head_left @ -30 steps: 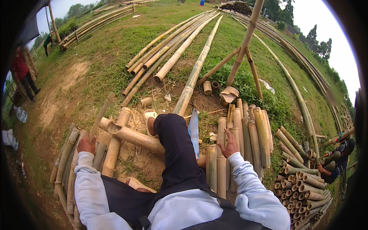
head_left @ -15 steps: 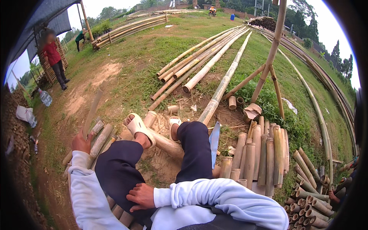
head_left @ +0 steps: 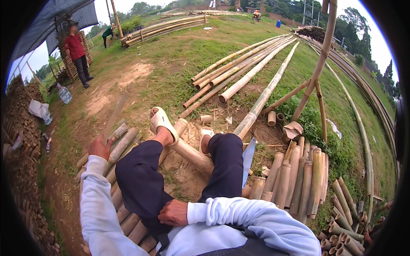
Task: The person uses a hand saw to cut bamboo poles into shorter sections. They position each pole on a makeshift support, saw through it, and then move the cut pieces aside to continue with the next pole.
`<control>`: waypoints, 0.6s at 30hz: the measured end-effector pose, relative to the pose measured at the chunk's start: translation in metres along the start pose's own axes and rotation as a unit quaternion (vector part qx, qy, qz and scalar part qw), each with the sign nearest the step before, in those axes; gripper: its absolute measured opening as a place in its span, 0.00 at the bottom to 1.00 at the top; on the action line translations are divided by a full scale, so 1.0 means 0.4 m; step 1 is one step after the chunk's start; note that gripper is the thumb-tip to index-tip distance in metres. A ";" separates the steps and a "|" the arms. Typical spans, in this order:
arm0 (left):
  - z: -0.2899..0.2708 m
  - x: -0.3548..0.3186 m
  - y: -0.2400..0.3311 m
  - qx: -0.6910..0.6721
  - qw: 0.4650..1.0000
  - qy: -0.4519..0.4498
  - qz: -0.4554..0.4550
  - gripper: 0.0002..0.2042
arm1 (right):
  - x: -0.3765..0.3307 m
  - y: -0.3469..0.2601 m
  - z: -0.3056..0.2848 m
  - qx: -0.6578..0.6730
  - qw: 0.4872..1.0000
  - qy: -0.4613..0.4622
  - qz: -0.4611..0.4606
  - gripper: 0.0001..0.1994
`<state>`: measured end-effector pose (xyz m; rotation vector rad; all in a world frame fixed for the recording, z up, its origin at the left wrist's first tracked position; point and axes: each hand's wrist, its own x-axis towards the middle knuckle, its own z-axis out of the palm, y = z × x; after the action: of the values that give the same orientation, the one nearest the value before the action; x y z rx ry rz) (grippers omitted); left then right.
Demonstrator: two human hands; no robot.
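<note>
Gripping a thin bamboo strip (head_left: 114, 116), your left hand (head_left: 100, 147) is out to your left side, fingers closed around the strip's lower end while the strip rises up and away from the hand, blurred along its length. Just beyond and to the right of that hand lies a row of short bamboo pieces (head_left: 121, 147), touching or nearly touching your knuckles; I cannot tell which. Your right hand (head_left: 173, 212) is well apart from the left, drawn across your body and resting on your left thigh close to your trunk, fingers loosely curled and holding nothing that shows.

Between the two hands runs your left leg in dark trousers, its foot in a pale sandal (head_left: 162, 121) propped on a thick bamboo pole (head_left: 192, 155) that slants under both legs. Your other foot sits just right of that sandal. Further right of your right hand, beside your right knee, a saw blade (head_left: 248, 155) stands on edge against the ground. Past it, still further from the hand, a stack of cut bamboo lengths (head_left: 299, 175) lies side by side, with more stub ends piled lower right.

Far ahead of both hands, long bamboo poles (head_left: 245, 70) stretch across the grass, and a person in a red top (head_left: 77, 53) stands well off to your left.
</note>
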<state>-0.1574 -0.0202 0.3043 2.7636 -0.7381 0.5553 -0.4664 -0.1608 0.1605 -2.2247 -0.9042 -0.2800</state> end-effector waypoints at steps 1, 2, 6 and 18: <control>-0.003 0.010 0.005 0.006 1.000 0.004 0.008 0.25 | -0.017 0.013 -0.017 -0.007 0.999 0.022 0.025 0.12; -0.003 0.020 0.005 0.011 1.000 0.008 0.015 0.25 | -0.042 0.014 -0.053 -0.024 0.997 0.044 0.059 0.14; -0.020 0.057 -0.003 0.000 1.000 0.005 0.030 0.26 | -0.211 0.008 -0.201 -0.243 0.906 0.293 0.186 0.14; 0.183 0.065 0.076 -0.019 0.993 -0.048 0.104 0.26 | -0.479 -0.039 -0.131 -0.266 0.770 0.313 0.488 0.17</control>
<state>-0.1306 -0.0796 0.2528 2.7125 -1.0546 0.4442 -0.6137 -0.2895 0.1238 -2.4895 0.8093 -0.7600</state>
